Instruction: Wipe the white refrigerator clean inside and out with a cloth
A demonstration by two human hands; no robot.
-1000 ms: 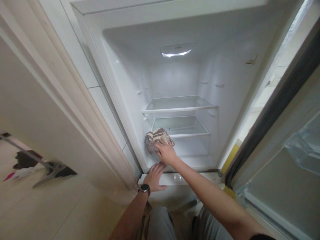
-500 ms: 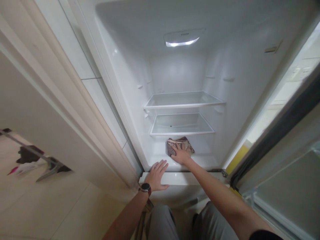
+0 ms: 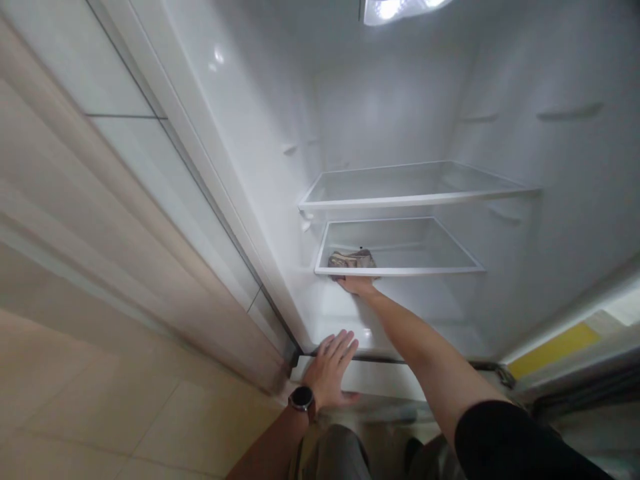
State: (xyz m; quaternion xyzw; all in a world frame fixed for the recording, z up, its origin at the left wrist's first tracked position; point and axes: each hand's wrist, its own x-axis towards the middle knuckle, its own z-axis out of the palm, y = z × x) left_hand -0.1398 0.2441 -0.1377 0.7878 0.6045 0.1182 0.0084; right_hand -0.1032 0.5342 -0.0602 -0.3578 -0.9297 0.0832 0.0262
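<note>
My right hand (image 3: 356, 285) reaches deep into the refrigerator. It presses on a patterned brown-and-beige cloth (image 3: 350, 260), which shows through the lower glass shelf (image 3: 425, 253) above the compartment's floor (image 3: 425, 320). The front rim of that shelf crosses in front of the cloth, and the fingertips are hard to see on it. My left hand (image 3: 327, 370), with a watch (image 3: 301, 398) on its wrist, rests at the front ledge (image 3: 385, 378) on the left. Its fingers are stretched out and hold nothing.
An upper glass shelf (image 3: 410, 193) spans the interior above the lower one. A lamp (image 3: 400, 8) glows at the top. Moulded supports (image 3: 570, 112) stick out from the side walls. A pale door frame (image 3: 165, 287) runs along the left, and something yellow (image 3: 555, 350) shows at the right.
My right hand has pushed the cloth back and left, beneath the lower shelf. My left hand stays near the front ledge. The view has moved closer to the interior.
</note>
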